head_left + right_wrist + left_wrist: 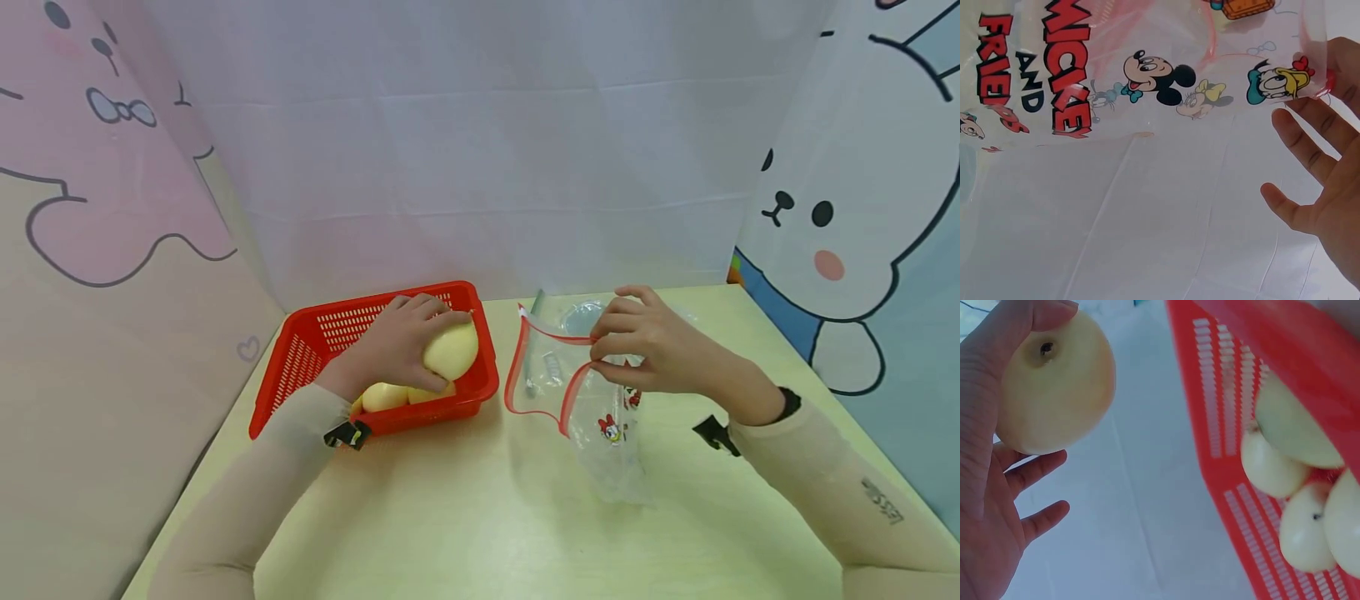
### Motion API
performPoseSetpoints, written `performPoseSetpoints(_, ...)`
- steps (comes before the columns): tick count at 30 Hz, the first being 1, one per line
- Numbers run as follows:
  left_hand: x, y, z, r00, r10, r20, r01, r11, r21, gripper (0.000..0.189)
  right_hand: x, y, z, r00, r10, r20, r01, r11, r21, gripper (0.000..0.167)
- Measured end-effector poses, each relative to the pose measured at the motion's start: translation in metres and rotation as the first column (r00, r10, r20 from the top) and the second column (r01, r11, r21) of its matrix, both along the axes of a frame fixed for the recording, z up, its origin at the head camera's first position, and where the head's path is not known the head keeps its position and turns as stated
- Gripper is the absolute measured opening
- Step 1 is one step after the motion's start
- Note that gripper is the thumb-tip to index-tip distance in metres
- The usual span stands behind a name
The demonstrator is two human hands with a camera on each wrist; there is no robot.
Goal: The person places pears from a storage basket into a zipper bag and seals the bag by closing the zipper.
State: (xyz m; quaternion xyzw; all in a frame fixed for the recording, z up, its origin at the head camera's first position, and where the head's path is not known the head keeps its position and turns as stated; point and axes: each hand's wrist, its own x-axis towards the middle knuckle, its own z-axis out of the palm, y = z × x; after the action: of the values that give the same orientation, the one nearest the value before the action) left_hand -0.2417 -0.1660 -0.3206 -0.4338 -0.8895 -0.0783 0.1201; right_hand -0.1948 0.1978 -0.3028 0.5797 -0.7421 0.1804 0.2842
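Note:
Over the right end of a red plastic basket (480, 367), my left hand (397, 342) grips a round, pale yellow pear (452, 352). The left wrist view shows the dark stem hollow of that pear (1060, 387), with the thumb across its top and two fingers standing free. More pears (386, 397) lie in the basket. On the right, my right hand (645, 342) pinches the red-edged mouth of a clear zip bag (600, 458), which gapes toward the basket. Cartoon figures and red lettering cover the bag (1166, 112) in the right wrist view.
A pale wooden table (450, 517) carries everything. Behind the bag lies a clear round plastic item (581, 317), partly hidden. A pale curtain (487, 167) hangs at the back, with cartoon-printed sheets on both sides.

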Motion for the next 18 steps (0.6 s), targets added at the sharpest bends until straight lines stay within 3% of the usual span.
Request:
performPoseSetpoints(5,0.018,0.019,0.004,0.992,-0.118,-0.044,0.119,0.993,0.023,0.073,0.000,0.000,-0.001,1.000,0.009,-0.010,-0.009,1.000,-0.009,0.041)
performPoseSetpoints(10,0.028,0.034,0.005,0.974,-0.206,-0.089,0.209,0.978,0.018,0.072,0.000,0.000,-0.001,1.000,0.016,-0.012,-0.016,1.000,-0.008,0.040)
performPoseSetpoints(18,0.034,0.053,0.004,0.968,-0.213,-0.130,0.215,0.977,0.003,0.068,0.002,-0.001,-0.001,0.999,0.041,-0.014,-0.041,0.999,-0.006,0.038)
